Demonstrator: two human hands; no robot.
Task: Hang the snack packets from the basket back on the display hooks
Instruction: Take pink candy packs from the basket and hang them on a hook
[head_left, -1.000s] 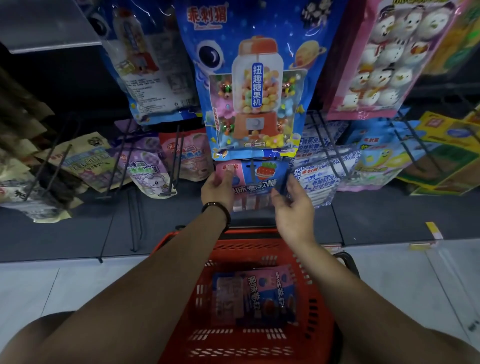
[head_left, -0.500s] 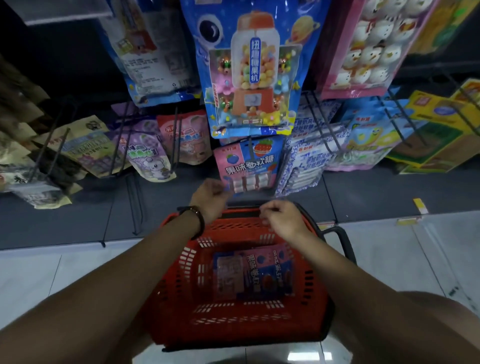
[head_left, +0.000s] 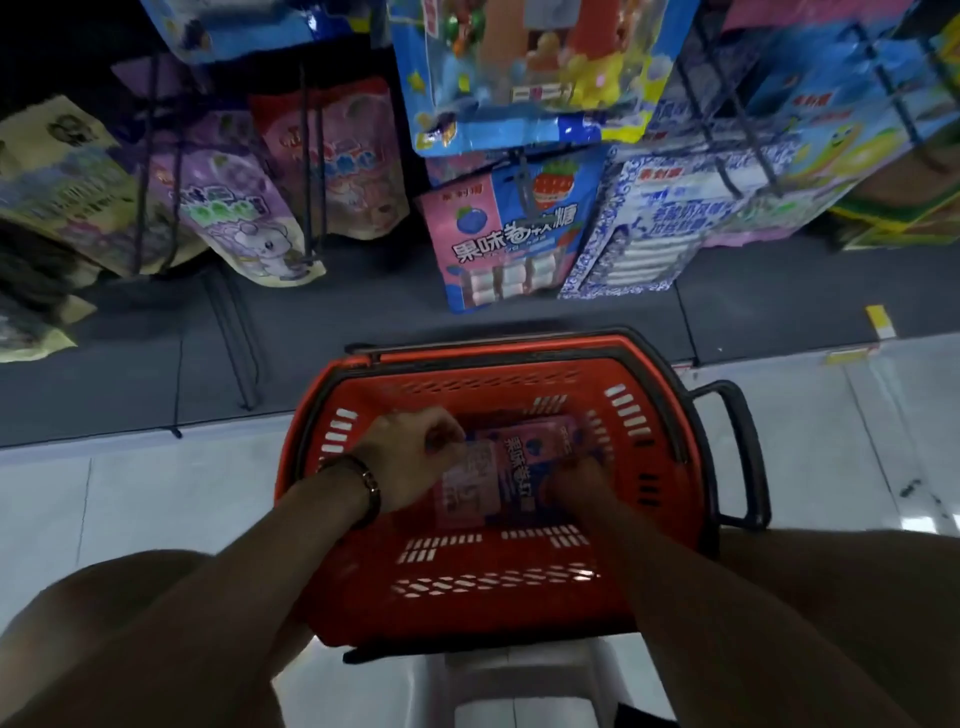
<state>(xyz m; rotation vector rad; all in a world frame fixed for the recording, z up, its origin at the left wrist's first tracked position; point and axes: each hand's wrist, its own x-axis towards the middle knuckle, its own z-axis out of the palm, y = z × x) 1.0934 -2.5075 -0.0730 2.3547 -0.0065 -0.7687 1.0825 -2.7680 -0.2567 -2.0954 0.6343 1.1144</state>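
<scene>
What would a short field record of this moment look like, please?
container: red basket on the floor below the display
contents: pink packet lying inside
left hand: fingers curled at the packet's left edge
right hand: on its lower right corner, grip unclear
display: matching packet hangs on a hook
</scene>
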